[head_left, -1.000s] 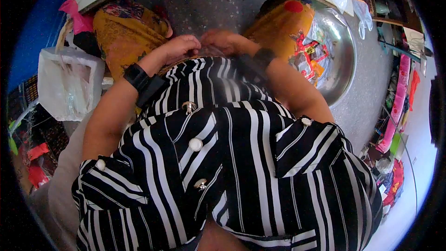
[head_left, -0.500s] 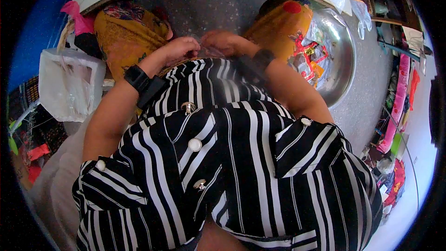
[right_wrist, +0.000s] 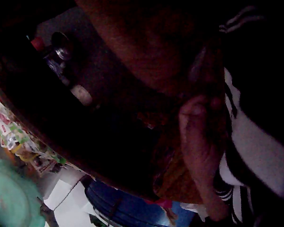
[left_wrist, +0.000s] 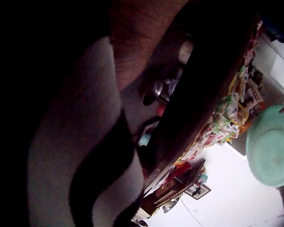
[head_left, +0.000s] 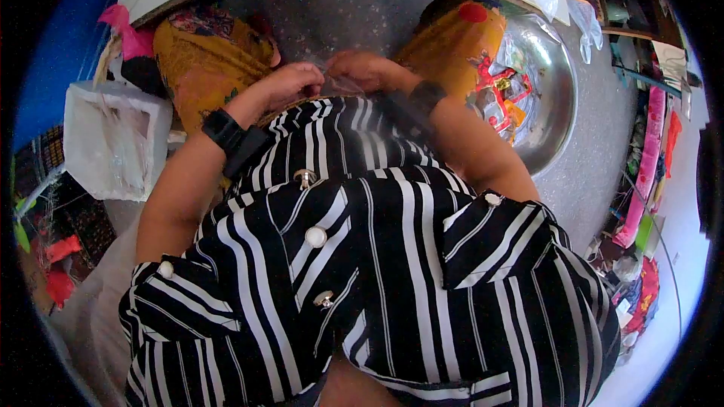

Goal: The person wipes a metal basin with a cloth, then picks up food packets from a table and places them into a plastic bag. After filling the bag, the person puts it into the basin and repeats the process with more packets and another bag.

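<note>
Since a second ago we see almost no change: left hand (head_left: 290, 79) and right hand (head_left: 363, 69) have stayed fingertip to fingertip in front of the shirt (head_left: 362, 256), above the lap. Only the head view has tipped a little, so the bag (head_left: 113, 139) on the left sits slightly differently in frame.

Grip: both hands have their fingers curled in, closed narrow on what looks like a scrap of clear film (head_left: 332, 81) held between them. The film is small and mostly hidden by knuckles, so we read that pinch from the head view alone. Both wrist views are too dark and too close to the shirt to confirm it.

Film position: between the two hands, just off the shirt front and well apart from the bowl (head_left: 554, 117).

Bowl sits at the right elbow, with red and yellow packets (head_left: 501, 90) lying in it. Neither hand touches them.

Our read: no reach and no transfer in this window. The work is fine fingertip handling at one spot, in progress, with nothing set down or picked up.
</note>
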Tool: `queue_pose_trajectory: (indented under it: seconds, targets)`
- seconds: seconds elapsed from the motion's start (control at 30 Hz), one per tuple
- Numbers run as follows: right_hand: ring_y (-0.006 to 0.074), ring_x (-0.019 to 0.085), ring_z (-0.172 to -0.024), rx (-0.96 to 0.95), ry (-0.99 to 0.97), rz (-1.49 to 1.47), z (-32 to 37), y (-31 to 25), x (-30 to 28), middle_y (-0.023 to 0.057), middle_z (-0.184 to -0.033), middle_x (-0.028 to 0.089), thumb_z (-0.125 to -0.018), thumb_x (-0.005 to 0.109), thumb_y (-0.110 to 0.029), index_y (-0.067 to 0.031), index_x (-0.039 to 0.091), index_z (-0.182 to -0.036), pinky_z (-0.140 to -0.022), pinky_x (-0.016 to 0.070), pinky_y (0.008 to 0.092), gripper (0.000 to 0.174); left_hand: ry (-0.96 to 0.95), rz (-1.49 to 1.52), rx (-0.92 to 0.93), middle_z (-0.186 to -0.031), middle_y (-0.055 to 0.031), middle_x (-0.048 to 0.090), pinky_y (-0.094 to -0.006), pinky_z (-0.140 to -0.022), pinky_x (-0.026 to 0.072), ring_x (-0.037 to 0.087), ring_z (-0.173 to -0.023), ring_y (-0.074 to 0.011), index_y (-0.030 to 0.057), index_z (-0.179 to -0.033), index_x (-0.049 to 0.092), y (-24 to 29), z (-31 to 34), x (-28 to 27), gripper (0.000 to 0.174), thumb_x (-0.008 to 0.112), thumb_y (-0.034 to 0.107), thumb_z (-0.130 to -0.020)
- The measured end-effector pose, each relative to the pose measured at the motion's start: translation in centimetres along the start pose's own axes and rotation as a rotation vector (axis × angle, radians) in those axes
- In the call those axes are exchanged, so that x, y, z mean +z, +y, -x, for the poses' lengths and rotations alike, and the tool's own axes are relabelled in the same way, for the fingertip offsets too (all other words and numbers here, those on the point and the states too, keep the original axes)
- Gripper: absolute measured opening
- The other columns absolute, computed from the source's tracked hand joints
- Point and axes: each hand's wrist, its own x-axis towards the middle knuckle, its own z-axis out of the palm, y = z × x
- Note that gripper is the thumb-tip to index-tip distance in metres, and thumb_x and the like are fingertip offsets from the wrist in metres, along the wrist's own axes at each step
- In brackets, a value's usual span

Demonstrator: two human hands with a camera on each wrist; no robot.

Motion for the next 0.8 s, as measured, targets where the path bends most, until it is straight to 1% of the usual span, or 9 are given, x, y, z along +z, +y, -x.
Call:
queue_pose_trajectory:
  seconds: [0.1,0.17,0.23,0.37,0.43,0.5,0.6,0.7,0.8]
  targets:
    - [0.0305,0.049,-0.087,0.03,-0.028,-0.026,-0.1,0.3,0.2,0.011,-0.091,0.053,-0.058,0.059,-0.011,-0.0047,0.05,-0.087,-0.073,0.0402,0.0344,0.031,0.011,-0.007,-0.012,-0.07,-0.003,0.049,-0.0228,-0.058,0.0398,0.047,-0.064,-0.0115,0.0046,-0.077,0.049,0.0,0.1,0.0,0.01,0.046,0.014,-0.076]
    - [0.0302,0.049,-0.085,0.408,0.052,-0.626,-0.2,0.4,1.0,0.0112,-0.089,0.053,-0.058,0.06,-0.012,-0.0046,0.05,-0.087,-0.072,0.0408,0.0337,0.031,0.023,-0.002,-0.003,-0.07,-0.0029,0.049,-0.0235,-0.057,0.0399,0.047,-0.064,-0.0115,0.0054,-0.078,0.049,0.0,0.2,0.1,0.01,0.046,0.015,-0.076]
    - [0.0292,0.05,-0.084,0.602,0.098,-0.972,-0.2,0.5,1.5,0.011,-0.088,0.053,-0.059,0.061,-0.013,-0.0045,0.05,-0.087,-0.071,0.0413,0.0328,0.031,0.029,-0.025,-0.003,-0.07,-0.0028,0.049,-0.0239,-0.057,0.04,0.047,-0.064,-0.0115,0.0057,-0.079,0.049,0.0,0.2,0.0,0.011,0.046,0.016,-0.076]
    - [0.0237,0.052,-0.081,0.621,0.104,-1.021,-0.1,0.7,1.6,0.0085,-0.086,0.054,-0.06,0.061,-0.013,-0.0053,0.05,-0.087,-0.068,0.0433,0.0302,0.029,0.02,-0.017,-0.019,-0.071,-0.0028,0.049,-0.0242,-0.058,0.0399,0.047,-0.065,-0.0116,0.0062,-0.08,0.049,0.0,0.1,-0.2,0.012,0.047,0.017,-0.076]
    - [0.0194,0.052,-0.079,0.715,0.125,-1.15,-0.4,0.0,1.3,0.0064,-0.085,0.054,-0.063,0.059,-0.013,-0.006,0.051,-0.086,-0.064,0.0443,0.0286,0.026,0.015,0.036,-0.022,-0.071,-0.0034,0.05,-0.0239,-0.061,0.0402,0.048,-0.066,-0.0124,0.0048,-0.08,0.049,0.0,0.2,-0.1,0.012,0.047,0.017,-0.077]
    - [0.0147,0.052,-0.078,0.894,0.172,-1.448,-0.9,-0.8,0.9,0.004,-0.085,0.054,-0.067,0.057,-0.012,-0.0066,0.051,-0.086,-0.06,0.045,0.027,0.02,0.013,0.078,-0.017,-0.071,-0.004,0.051,-0.0241,-0.062,0.0407,0.049,-0.066,-0.013,0.004,-0.079,0.049,0.0,0.3,0.0,0.013,0.047,0.016,-0.078]
    - [0.0119,0.053,-0.069,0.859,0.236,-1.41,-1.4,-2.4,0.1,0.0038,-0.079,0.054,-0.074,0.051,-0.012,-0.007,0.051,-0.085,-0.052,0.0448,0.0246,0.013,0.012,0.114,-0.008,-0.072,-0.0042,0.05,-0.0249,-0.062,0.0409,0.049,-0.066,-0.0134,0.0045,-0.079,0.049,0.1,0.4,0.1,0.011,0.047,0.016,-0.077]
    - [0.0123,0.053,-0.067,0.847,0.181,-1.241,-1.5,-4.3,-1.7,0.0053,-0.079,0.054,-0.076,0.049,-0.013,-0.0067,0.05,-0.085,-0.051,0.0447,0.0248,0.011,-0.004,0.147,-0.011,-0.072,-0.0034,0.049,-0.025,-0.061,0.0405,0.048,-0.066,-0.0132,0.0058,-0.079,0.049,0.1,0.2,-0.1,0.01,0.048,0.015,-0.076]
    - [0.0121,0.053,-0.071,0.615,0.169,-1.262,-1.4,-1.7,0.3,0.0056,-0.085,0.053,-0.075,0.05,-0.014,-0.0065,0.05,-0.086,-0.054,0.0451,0.0253,0.014,-0.034,0.218,0.007,-0.072,-0.0036,0.049,-0.0254,-0.063,0.0406,0.048,-0.067,-0.0136,0.0053,-0.079,0.049,0.0,0.3,-0.2,0.01,0.049,0.015,-0.076]
